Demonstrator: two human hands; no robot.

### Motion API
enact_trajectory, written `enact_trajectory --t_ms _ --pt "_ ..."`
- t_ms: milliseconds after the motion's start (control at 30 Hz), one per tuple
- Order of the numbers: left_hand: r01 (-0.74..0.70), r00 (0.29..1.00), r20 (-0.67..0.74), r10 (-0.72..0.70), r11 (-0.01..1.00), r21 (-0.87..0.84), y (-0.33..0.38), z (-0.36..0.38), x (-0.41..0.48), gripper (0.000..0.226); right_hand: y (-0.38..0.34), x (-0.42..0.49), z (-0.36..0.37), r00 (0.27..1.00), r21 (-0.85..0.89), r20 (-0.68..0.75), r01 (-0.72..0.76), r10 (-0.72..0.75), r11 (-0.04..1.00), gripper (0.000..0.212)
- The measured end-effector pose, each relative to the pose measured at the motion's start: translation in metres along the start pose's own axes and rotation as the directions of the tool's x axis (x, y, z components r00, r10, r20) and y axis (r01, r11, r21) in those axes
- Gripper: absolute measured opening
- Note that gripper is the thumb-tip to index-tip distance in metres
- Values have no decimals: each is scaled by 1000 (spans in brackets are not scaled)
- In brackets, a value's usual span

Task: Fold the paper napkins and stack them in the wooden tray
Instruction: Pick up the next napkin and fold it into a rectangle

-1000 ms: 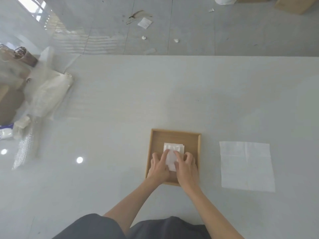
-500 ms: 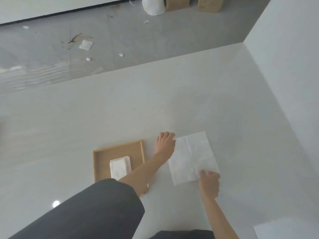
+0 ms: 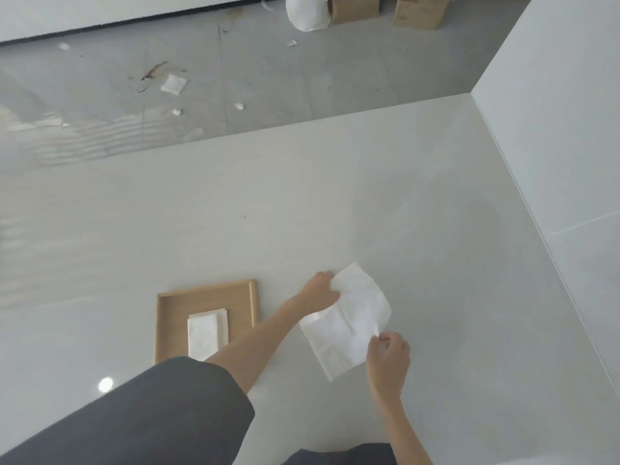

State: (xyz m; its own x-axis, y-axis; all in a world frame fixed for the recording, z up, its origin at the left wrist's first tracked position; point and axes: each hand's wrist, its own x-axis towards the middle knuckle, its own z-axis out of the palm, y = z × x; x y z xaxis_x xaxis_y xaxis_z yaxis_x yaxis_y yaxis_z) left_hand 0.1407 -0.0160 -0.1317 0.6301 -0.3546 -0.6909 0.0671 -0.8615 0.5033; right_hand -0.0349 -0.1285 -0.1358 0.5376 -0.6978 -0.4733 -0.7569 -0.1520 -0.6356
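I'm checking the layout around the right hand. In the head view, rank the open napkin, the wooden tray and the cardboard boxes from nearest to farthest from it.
1. Open napkin: pinched in the right hand.
2. Wooden tray: on the table, to its left.
3. Cardboard boxes: on the floor, far beyond the table.

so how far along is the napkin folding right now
Done: folded napkins already lie stacked in the wooden tray. In hand: the left hand and right hand grip opposite edges of an open napkin beside the tray, lifting it off the table. Left: fold this one and add it to the stack. No other unfolded napkins are clearly visible.
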Motion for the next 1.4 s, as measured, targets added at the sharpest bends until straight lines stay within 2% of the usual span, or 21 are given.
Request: enact_trajectory --t_ms 67,167,233,333,467,533,600,733,867,967,1033,1133,1200,1400 --pt "-18 999 26 25 969 -245 -4 -23 -29 23 -13 0 -17 996 221 82 19 -38 975 11" --pt "-64 998 -51 44 849 -525 -14 -55 -81 17 -34 0 -36 967 498 236 -30 -102 867 28" --pt "-101 994 -108 35 711 -696 -25 -72 -118 14 -50 -1 -30 916 583 376 -119 -138 804 46" --pt "-155 982 -190 -5 556 -817 -52 -91 -167 25 -83 -16 -7 801 578 553 -173 -227 797 52" --pt "-228 935 -339 -109 547 -805 -93 -116 -226 28 -136 -47 18 667 558 614 10 -421 830 37" --pt "-261 896 -416 -153 578 -773 -113 -133 -255 25 -169 -68 25 635 556 611 81 -473 827 34" --pt "-315 856 -493 -159 594 -740 -129 -154 -283 23 -203 -92 30 593 567 607 144 -530 811 26" --pt "-434 796 -596 -107 585 -685 -147 -192 -328 17 -256 -139 31 435 558 677 223 -594 799 29" --pt "-544 789 -610 68 538 -644 -165 -228 -363 13 -300 -175 23 460 583 606 299 -649 756 23" --pt "-607 762 -625 168 521 -600 -173 -254 -381 11 -329 -198 7 390 630 599 308 -699 712 21" --pt "-641 745 -630 219 496 -586 -177 -269 -390 13 -345 -210 -1 374 632 590 339 -716 697 20" --pt "-666 727 -640 249 479 -572 -181 -287 -400 15 -362 -223 -5 385 544 551 507 -741 668 21" --pt "-681 713 -654 251 467 -563 -183 -294 -404 15 -370 -228 -6 384 512 526 570 -759 642 21" --pt "-732 672 -668 320 424 -533 -182 -314 -413 20 -385 -236 -19 356 543 491 589 -795 599 20"
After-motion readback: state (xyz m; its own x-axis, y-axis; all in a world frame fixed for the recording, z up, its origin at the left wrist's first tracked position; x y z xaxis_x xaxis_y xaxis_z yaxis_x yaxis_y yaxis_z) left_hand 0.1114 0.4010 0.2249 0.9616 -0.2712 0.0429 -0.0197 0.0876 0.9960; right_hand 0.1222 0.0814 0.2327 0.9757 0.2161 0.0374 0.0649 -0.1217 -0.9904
